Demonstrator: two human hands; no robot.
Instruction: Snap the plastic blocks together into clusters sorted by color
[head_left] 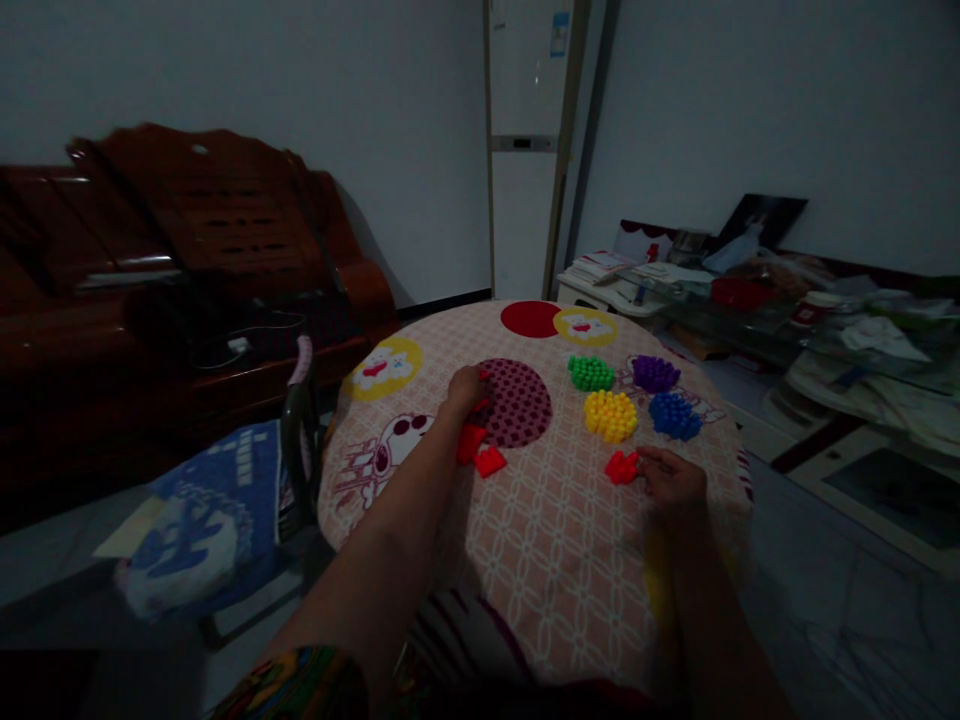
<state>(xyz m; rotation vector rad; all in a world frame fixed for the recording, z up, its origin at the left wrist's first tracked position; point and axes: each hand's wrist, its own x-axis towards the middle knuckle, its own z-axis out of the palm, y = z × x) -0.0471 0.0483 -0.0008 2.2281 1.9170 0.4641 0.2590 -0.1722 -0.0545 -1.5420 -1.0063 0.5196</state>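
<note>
My left hand (466,390) reaches over the dark red dotted circle on the tablecloth, its fingers closed and mostly hidden. Bits of red show at its fingertips. Under and beside its wrist lie red plastic pieces (490,461). On the right, my right hand (673,482) has thumb and finger closed at the edge of a small red cluster of knobbed plastic pieces (622,467). Beyond it sit knobbed clusters in yellow (610,416), blue (675,415), green (590,373) and purple (655,373).
A patterned cloth covers the round table (555,540). At left stand a chair with a blue cloth (217,510) and a wooden sofa (202,230). A cluttered glass-topped cabinet (765,300) lines the right wall. A tall white unit (525,210) fills the corner.
</note>
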